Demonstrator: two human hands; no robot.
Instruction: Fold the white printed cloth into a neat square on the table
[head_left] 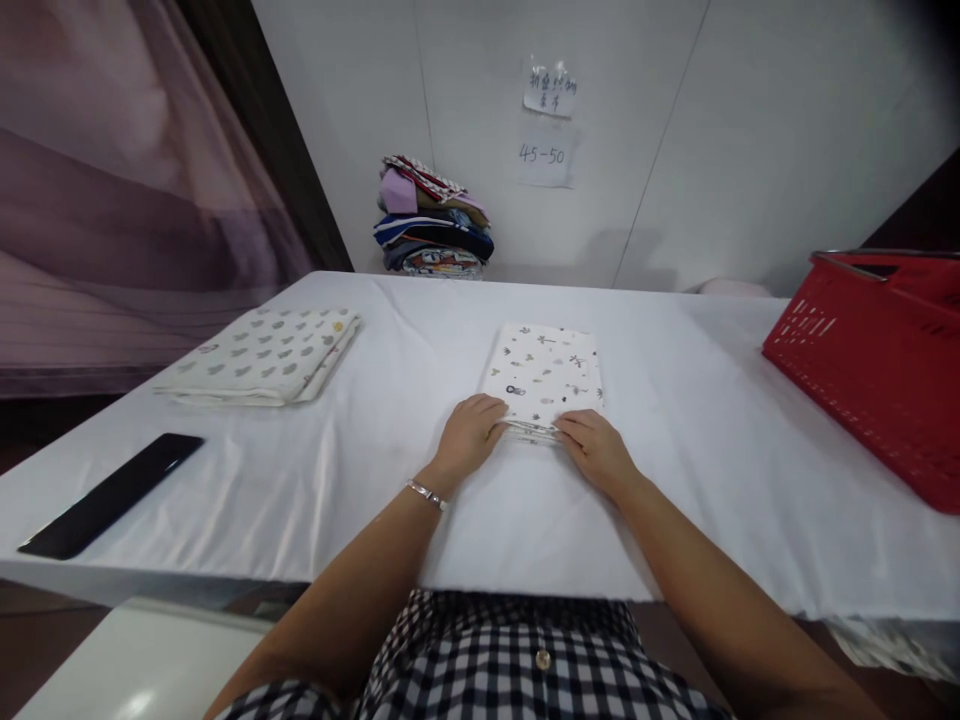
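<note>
A folded white cloth with small grey, black and yellowish prints lies in front of me on the white-covered table. My left hand pinches its near left corner, fingers on top and thumb at the folded edge. At the near right corner, my right hand grips the same edge in a like way. Between the two hands the near edge shows several layers. A silver bracelet circles my left wrist.
Another folded cloth with grey prints lies at the left, behind a long black flat object. A red basket stands at the right. Stacked fabrics rise beyond the far edge, near a wall with paper notes.
</note>
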